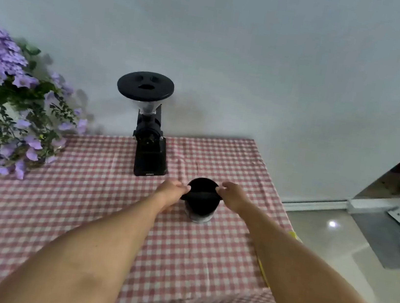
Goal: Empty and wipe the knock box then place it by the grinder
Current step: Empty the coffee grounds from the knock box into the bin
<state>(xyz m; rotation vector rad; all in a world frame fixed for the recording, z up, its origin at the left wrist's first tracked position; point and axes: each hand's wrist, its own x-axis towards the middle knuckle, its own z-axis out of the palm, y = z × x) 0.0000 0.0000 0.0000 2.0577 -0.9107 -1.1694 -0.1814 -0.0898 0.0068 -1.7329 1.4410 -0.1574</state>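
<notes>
From the head view, the knock box (pixel 201 201) stands on the checked bench (pixel 82 212), near the grinder (pixel 150 134) and in front of it to the right. The left hand (pixel 171 193) and right hand (pixel 233 197) pinch opposite sides of its rim with curled fingers (pixel 222 189). Such a shallow hold could let the box tilt when lifted, spilling any grounds on the cloth, or swing it into the grinder.
</notes>
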